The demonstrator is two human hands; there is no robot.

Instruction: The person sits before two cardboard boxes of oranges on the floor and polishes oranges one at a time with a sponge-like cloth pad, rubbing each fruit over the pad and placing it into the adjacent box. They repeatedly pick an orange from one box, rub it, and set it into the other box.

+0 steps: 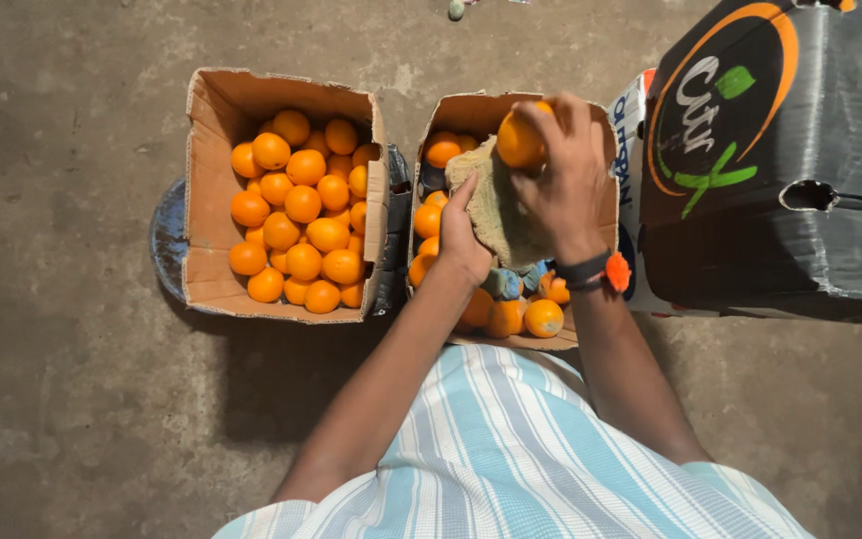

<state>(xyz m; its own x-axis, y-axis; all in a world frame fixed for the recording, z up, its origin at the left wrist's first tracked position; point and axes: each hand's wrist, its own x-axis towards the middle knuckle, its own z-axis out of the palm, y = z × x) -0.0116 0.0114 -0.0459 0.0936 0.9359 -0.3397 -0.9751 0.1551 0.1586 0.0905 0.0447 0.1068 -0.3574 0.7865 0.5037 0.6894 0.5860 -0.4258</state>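
Note:
My right hand [563,175] grips an orange [519,142] over the right cardboard box [606,130]. My left hand [463,240] holds a tan burlap cloth [496,205] against that orange from below. Beneath both hands the box holds several more oranges [543,317]. A dark band with an orange tassel [611,270] circles my right wrist.
A second open cardboard box [208,190], full of oranges [303,205], stands to the left on a round dark blue base [165,240]. A large dark printed carton [780,160] lies at the right. The ground is bare grey concrete [72,399].

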